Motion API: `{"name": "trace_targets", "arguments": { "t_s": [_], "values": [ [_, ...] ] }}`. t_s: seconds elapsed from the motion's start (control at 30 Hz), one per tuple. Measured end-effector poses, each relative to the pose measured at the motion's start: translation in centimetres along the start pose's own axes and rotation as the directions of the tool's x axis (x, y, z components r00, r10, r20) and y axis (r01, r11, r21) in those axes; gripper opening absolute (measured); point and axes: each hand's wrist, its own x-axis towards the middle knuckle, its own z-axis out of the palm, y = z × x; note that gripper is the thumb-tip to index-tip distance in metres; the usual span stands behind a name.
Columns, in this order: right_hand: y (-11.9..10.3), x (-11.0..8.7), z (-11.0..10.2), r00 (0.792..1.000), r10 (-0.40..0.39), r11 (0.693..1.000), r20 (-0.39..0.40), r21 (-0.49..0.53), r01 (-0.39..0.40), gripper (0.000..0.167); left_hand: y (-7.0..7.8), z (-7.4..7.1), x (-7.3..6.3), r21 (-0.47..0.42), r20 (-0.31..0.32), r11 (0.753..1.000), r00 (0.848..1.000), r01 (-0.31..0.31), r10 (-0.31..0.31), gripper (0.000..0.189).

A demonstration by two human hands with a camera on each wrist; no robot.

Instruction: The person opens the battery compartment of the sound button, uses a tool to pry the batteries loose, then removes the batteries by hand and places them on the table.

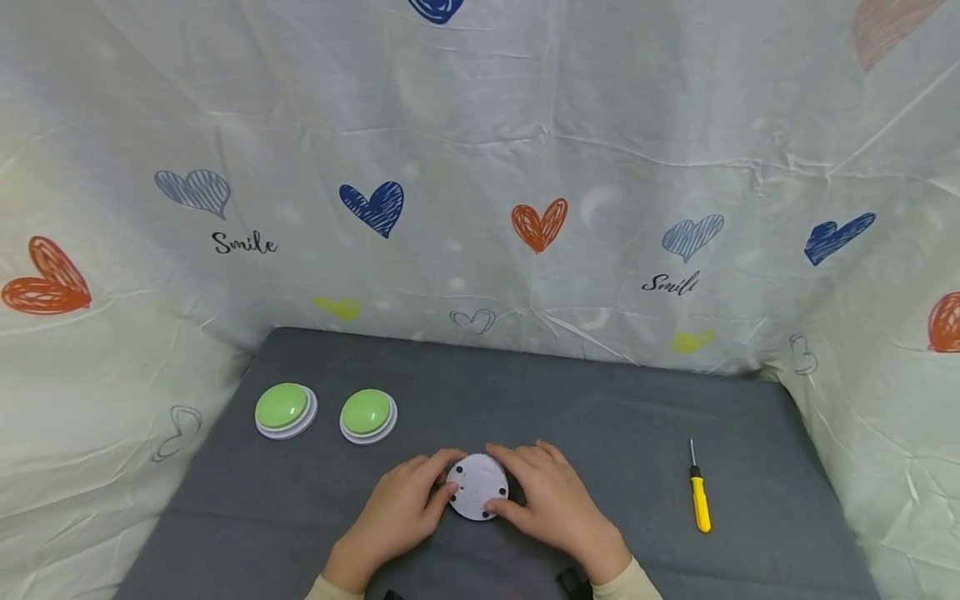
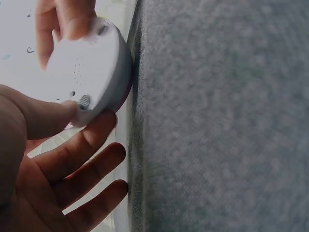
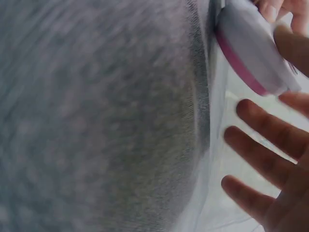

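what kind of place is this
Probably a small improvised workspace, indoors as far as I can tell: a grey-covered table, heart-print fabric hanging behind it and at both sides, and a yellow-handled screwdriver lying on top.

Soft, even light fills the head view, with small glints on the green domes (image 1: 281,406), while the left wrist view bleaches the disc (image 2: 87,63), puts the left hand (image 2: 43,174) in shade and shows the cloth (image 2: 227,116) out of focus, and the right wrist view smears it with blur
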Motion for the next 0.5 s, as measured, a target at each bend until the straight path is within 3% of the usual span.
{"name": "trace_targets", "arguments": {
  "t_s": [0.13,0.3,0.5],
  "values": [
    [0.2,-0.1,0.2,0.999,-0.049,0.998,0.007,-0.047,0.049,0.096,0.2,-0.1,0.1,0.001,0.014,1.0,1.0,0.022,-0.022,0.036],
    [0.6,-0.1,0.4,0.998,-0.068,0.995,0.017,-0.073,0.069,0.098,0.2,0.0,0.2,0.018,0.017,1.0,1.0,0.024,-0.025,0.037],
    [1.1,0.2,0.2,0.996,-0.079,0.997,0.042,-0.023,0.08,0.096,-0.2,0.0,0.3,0.057,0.07,0.998,0.997,-0.024,0.02,0.076]
  ]
}}
